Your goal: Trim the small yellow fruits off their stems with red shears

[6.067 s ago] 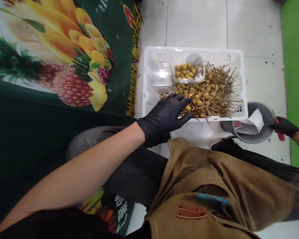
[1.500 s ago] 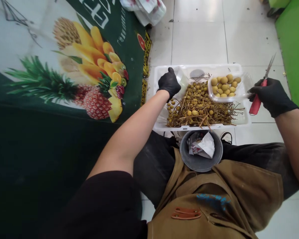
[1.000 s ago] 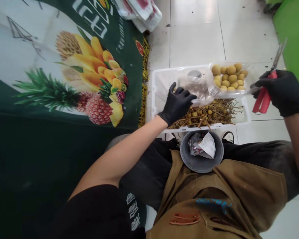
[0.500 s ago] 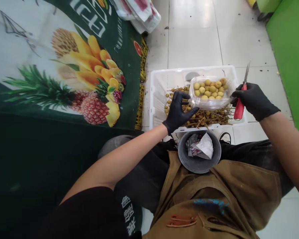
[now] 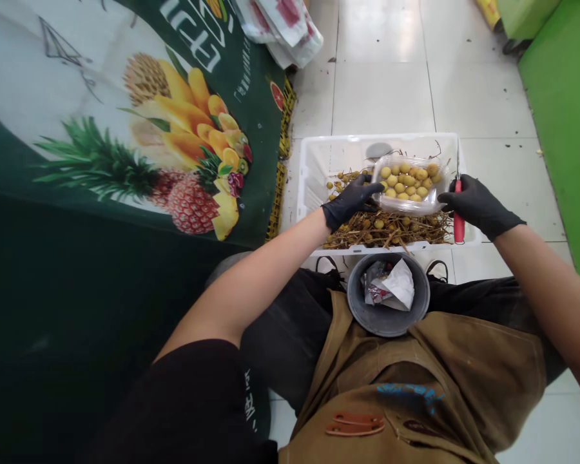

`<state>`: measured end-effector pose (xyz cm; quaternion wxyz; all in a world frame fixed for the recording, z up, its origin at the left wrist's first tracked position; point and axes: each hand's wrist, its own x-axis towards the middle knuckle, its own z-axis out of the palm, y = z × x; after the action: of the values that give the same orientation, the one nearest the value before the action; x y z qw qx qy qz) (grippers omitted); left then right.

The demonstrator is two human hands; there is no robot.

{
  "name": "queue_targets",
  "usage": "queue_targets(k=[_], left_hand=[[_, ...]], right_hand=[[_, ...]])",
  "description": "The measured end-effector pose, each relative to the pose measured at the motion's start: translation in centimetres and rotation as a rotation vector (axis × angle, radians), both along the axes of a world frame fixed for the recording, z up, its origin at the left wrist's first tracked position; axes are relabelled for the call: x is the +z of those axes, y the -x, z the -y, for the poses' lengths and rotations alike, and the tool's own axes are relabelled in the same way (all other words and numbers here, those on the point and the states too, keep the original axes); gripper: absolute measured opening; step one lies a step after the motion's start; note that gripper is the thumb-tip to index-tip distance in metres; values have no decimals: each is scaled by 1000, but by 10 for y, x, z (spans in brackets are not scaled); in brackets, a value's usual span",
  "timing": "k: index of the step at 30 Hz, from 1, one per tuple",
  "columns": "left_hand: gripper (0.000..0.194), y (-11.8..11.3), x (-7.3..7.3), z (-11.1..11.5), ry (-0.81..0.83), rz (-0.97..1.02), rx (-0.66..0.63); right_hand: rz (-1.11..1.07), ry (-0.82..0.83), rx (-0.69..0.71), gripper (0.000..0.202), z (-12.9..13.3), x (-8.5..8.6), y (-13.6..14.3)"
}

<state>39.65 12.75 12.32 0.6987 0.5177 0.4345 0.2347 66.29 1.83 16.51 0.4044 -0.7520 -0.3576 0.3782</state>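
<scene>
A clear plastic box (image 5: 408, 207) full of round yellow fruit (image 5: 406, 180) is held over a white crate (image 5: 314, 154). My left hand (image 5: 352, 201), in a black glove, grips the box's left end. At the other end, my right hand (image 5: 476, 205), also gloved in black, has its fingertips at the box's edge and holds red-handled scissors (image 5: 459, 222), blades pointing away from me. Below the box, the crate holds brown stems with more of the fruit (image 5: 367, 229). How firmly the right fingertips hold the box is unclear.
A grey bucket (image 5: 388, 322) with crumpled wrappers stands between my legs, against the crate's near side. On the left is a green fruit-printed cover (image 5: 256, 193) over yellow crates, with plastic bags (image 5: 294, 32) on top. A green panel (image 5: 565, 129) stands at the right.
My left hand has moved from beside the box onto its left end and closed there. The scissors now point straighter away, and the box sits slightly lower in view.
</scene>
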Motion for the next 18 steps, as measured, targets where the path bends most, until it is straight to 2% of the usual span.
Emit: queue_targets(k=[4, 7, 10, 14, 16, 18], left_hand=[[38, 2, 1, 0, 30, 56, 66], [37, 9, 6, 6, 3, 94, 95], [37, 20, 18, 21, -6, 103, 74], [52, 44, 38, 40, -20, 110, -19], [52, 60, 42, 36, -54, 103, -78], [45, 77, 36, 20, -129, 60, -76]], right_hand=[[-75, 52, -1, 31, -3, 5, 8], [-158, 4, 3, 31, -1, 10, 13], [-237, -54, -20, 31, 5, 12, 17], [-265, -41, -54, 28, 14, 9, 22], [-261, -38, -76, 25, 16, 9, 24], [-226, -29, -101, 20, 15, 13, 23]])
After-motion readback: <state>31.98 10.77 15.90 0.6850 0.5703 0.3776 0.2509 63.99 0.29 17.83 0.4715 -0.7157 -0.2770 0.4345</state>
